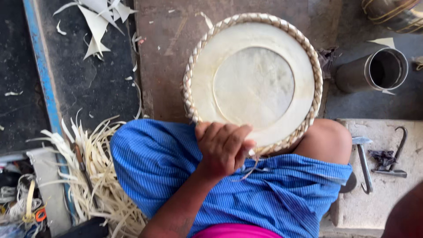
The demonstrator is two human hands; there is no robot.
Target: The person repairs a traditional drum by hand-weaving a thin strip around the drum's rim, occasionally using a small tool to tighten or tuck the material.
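1 round pale skin drum w/ braided cane rim [253,83] rested on lap, 1 left hand [222,147] clenched on rim strip, 1 metal cylinder [374,70], 1 hammer [363,161] nearby, right hand barely seen, grip can't be told

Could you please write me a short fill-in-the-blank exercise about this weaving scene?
1. The left hand grips the round tray's ____ rim.
2. The tray rests on a lap covered in ____ striped cloth.
3. A bundle of pale strips lies on the ____ side of the picture.

Missing words: braided; blue; left
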